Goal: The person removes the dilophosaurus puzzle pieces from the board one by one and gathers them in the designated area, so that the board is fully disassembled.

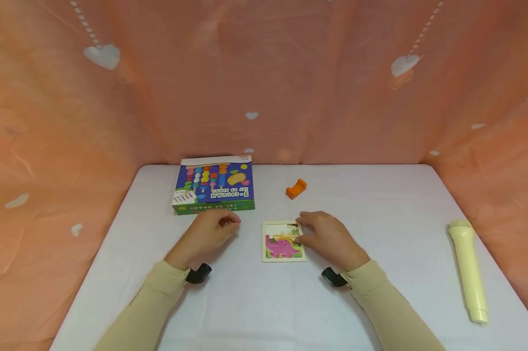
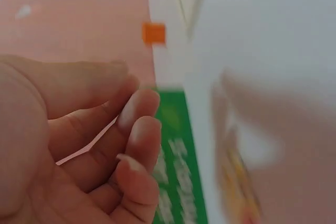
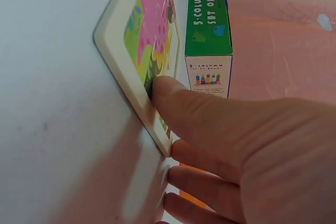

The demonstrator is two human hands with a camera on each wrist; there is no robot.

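Note:
A small jigsaw puzzle [image 1: 281,247] in a pale square frame lies flat on the white table, with a pink dinosaur in its picture. Its upper left part looks pale in the head view. My right hand [image 1: 330,239] holds the puzzle's right side: the thumb [image 3: 168,90] presses on the picture while the fingers lie along the frame's outer edge. Left of the puzzle, my left hand [image 1: 211,231] hovers with loosely bent fingers [image 2: 139,108] and nothing in its grasp. It is in front of a bead set box [image 1: 216,187].
An orange curved block [image 1: 296,189] lies behind the puzzle. Far to the right is a pale yellow tube [image 1: 469,273], wider at its far end. Orange cloth [image 1: 281,87] with white hearts hangs around the back and sides of the white table [image 1: 255,307].

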